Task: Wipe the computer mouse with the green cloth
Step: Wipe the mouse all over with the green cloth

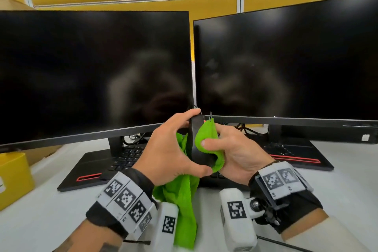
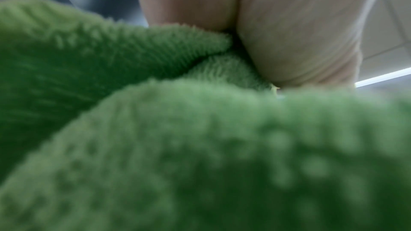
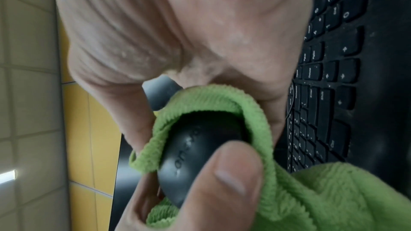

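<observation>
Left hand pose: the left hand is raised above the desk in front of the two monitors, back of the hand toward the head camera, thumb low and fingers arched over the top.
Left hand grip: it grasps the smooth black plastic computer mouse, fingertips on its far end and thumb under its near end.
Mouse relative to the grip: the mouse stands on edge between the two hands, its long axis running from the left thumb up to the left fingertips, clear of the desk.
Mouse look: matte black and rounded; the right wrist view shows faint raised lettering on its shell, too blurred to read.
Cloth relative to the grip: the bright green fluffy microfibre cloth wraps the right side of the mouse, passes under the left palm and hangs down between the wrists.
Cloth look: nubby pile with a stitched hem; it fills most of the left wrist view.
Right hand pose: the right hand is held palm toward the mouse, thumb pointing left.
Right hand grip: it pinches a fold of the cloth against the mouse, thumb on top of the fabric.
Beneath the hands: a black keyboard lies on the white desk.
</observation>
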